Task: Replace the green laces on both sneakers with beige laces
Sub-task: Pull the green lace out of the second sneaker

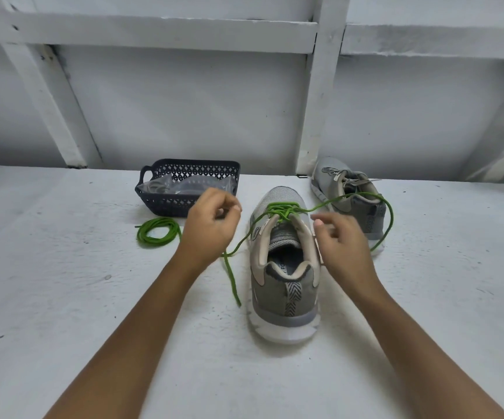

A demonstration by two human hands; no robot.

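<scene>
Green lace [287, 210] is still threaded through the lower eyelets of the near sneaker [284, 297], mid-surface with its heel towards the person. Both free ends are out. One trails off the left side onto the surface [63, 297]; the other loops wide right, across the far sneaker [332, 173].

Step looks like unlacing shoe two: the far sneaker shows no green, and a coiled green lace [158, 234] lies left.

Left hand [211, 228]: grip curled, thumb to fingertip; can't tell if it pinches anything. Right hand [344, 240]: grip loose, apart, holding nothing, just right of the tongue.

Next, probably hook the top crossing and pull it up and out, row by row.

Basket [184, 172] with a clear bag [184, 186] sits near the back edge, just beyond the left hand. The wall [184, 110] is close behind. There's open room on the near and left surface; the right loop could snag the far sneaker.
</scene>
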